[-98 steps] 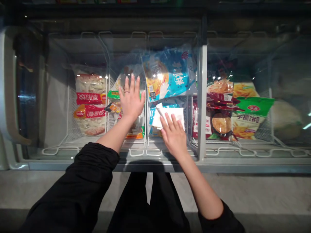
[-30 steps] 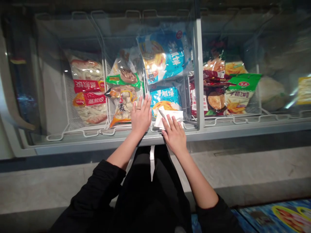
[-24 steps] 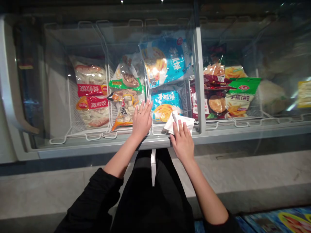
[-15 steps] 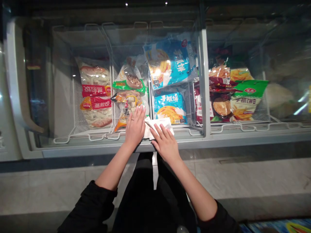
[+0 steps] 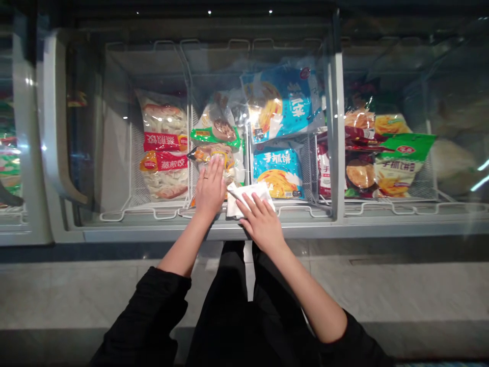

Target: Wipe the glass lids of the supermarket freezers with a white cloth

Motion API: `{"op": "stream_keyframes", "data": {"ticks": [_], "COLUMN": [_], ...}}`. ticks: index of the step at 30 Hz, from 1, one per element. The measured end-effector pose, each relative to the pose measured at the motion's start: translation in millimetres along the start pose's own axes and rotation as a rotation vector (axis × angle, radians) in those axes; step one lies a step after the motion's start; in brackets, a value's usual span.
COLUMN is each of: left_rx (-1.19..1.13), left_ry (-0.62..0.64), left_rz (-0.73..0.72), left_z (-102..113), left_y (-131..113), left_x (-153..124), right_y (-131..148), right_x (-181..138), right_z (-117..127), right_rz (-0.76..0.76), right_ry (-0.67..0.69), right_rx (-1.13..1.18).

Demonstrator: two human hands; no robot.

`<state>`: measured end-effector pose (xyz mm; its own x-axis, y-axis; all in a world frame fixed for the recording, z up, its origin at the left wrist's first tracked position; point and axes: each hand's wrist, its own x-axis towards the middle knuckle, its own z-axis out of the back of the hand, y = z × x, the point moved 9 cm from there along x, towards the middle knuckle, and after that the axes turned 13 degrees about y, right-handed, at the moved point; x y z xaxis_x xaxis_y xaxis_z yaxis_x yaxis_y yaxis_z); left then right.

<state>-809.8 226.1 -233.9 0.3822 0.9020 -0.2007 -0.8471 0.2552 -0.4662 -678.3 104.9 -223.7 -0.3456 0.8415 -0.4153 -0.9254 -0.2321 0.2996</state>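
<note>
My left hand (image 5: 211, 186) lies flat with fingers stretched out on the freezer's glass lid (image 5: 160, 76), over the bags inside. Nothing shows in its grasp. To its right, my right hand (image 5: 263, 220) rests on a folded white cloth or tissue (image 5: 234, 204), its fingers extended and a little apart. The cloth is pressed against the lid near the front frame (image 5: 153, 233), and part of it is hidden under the fingers. Beneath the glass near my hands are a blue bag with noodle-like pictures (image 5: 278, 171) and a bag with a green band (image 5: 217, 135).
White wire baskets (image 5: 126, 216) hold several frozen-food bags, including red-and-clear dumpling bags (image 5: 165, 176) at left and a green-topped bag (image 5: 405, 163) at right. A grey upright frame bar (image 5: 337, 137) divides the lid. Pale floor tiles (image 5: 76, 290) lie below.
The freezer has shifted right in the view. Both hands and the cloth have slid left relative to it, the left hand also slightly forward. More of the cloth's white surface shows.
</note>
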Motion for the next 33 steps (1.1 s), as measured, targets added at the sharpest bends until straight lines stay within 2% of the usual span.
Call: {"op": "stream_keyframes", "data": {"ticks": [3,6,10,12,14,16,18,21,23,26,28,30,33], "left_rx": [-0.006,-0.009,-0.051,-0.08,-0.086,-0.069,-0.044,-0.019,-0.006,0.014,0.026,0.035,0.047], "left_ry": [-0.041,-0.059,-0.058,-0.065,-0.087,-0.113,-0.128,-0.127,-0.115,-0.096,-0.096,-0.1,-0.105], "left_rz": [0.016,0.035,0.039,0.033,0.029,0.02,0.01,0.014,0.019,0.018,0.02,0.022,0.021], "left_z": [3,6,6,5,4,3,3,3,4,3,3,3,3], "left_y": [4,6,8,10,12,13,13,12,10,8,7,7,8], "left_x": [-4,-5,-5,-5,-5,-5,-6,-6,-6,-5,-4,-4,-4], "right_y": [-24,-34,-4,12,15,2,-22,-49,-48,-29,-18,-20,-51], "right_x": [29,25,6,15,37,62,79,71,54,37,43,60,85], "right_z": [22,26,9,6,13,27,43,50,43,30,29,37,61], "right_rz": [-0.082,-0.171,-0.14,-0.063,0.005,0.009,-0.062,-0.179,-0.195,-0.15,-0.084,-0.016,-0.05], "right_ry": [-0.066,-0.102,-0.056,-0.029,-0.022,-0.041,-0.08,-0.124,-0.128,-0.11,-0.091,-0.077,-0.111], "right_rx": [0.015,0.023,-0.02,-0.052,-0.075,-0.087,-0.088,-0.075,-0.07,-0.083,-0.103,-0.121,-0.114]}}
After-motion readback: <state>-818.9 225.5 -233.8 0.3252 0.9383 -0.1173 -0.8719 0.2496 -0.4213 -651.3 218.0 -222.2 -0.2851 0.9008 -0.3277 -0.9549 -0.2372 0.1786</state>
